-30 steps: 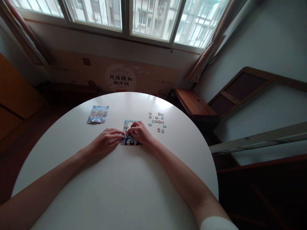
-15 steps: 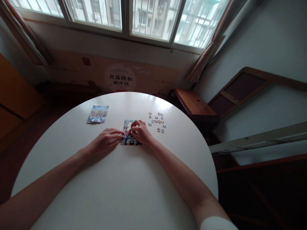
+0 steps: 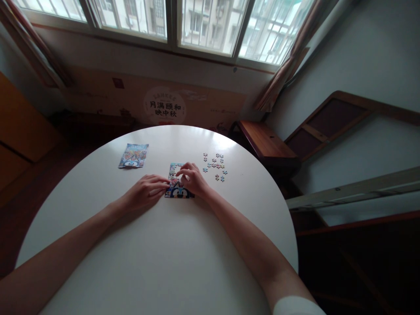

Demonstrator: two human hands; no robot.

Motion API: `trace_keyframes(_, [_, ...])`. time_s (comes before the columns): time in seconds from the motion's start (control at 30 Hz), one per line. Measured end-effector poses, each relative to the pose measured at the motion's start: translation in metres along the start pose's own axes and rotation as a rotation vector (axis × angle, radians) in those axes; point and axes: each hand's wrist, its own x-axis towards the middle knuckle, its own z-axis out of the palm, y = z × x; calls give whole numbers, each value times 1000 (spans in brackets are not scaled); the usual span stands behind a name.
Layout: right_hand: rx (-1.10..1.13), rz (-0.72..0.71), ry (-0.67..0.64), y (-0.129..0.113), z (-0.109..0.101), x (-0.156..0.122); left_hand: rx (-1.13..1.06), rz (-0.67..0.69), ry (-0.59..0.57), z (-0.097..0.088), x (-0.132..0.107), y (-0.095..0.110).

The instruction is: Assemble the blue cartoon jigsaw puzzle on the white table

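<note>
Head view, puzzle (image 3: 179, 193) partly hidden by hands (image 3: 195, 181)

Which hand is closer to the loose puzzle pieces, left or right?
Right. The right hand is over the partly built jigsaw puzzle, just left of the loose puzzle pieces. The left hand is at the puzzle's left edge, farther away.

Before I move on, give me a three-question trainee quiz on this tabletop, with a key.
1. Which hand is at the left edge of the puzzle?
2. True or false: the loose pieces lie to the right of the puzzle.
3. Fill in the colour: the packet lies on a ____ table.

Key: 1. The left hand. 2. True. 3. White.
</note>
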Motion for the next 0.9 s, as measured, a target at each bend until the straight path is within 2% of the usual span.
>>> trace_keyframes(0.13, [62,114,217,6,-3,3,15,9,-14,1,-1,0])
trace_keyframes(0.27, [27,153,265,12,-8,4,19,7,-8,0,0,2])
trace_keyframes(0.73, [-126,116,103,7,-5,0,-1,-5,-6,0,1,2])
trace_keyframes(0.9, [-207,-41,-36,-3,-5,-3,-8,-16,-6,0,1,2])
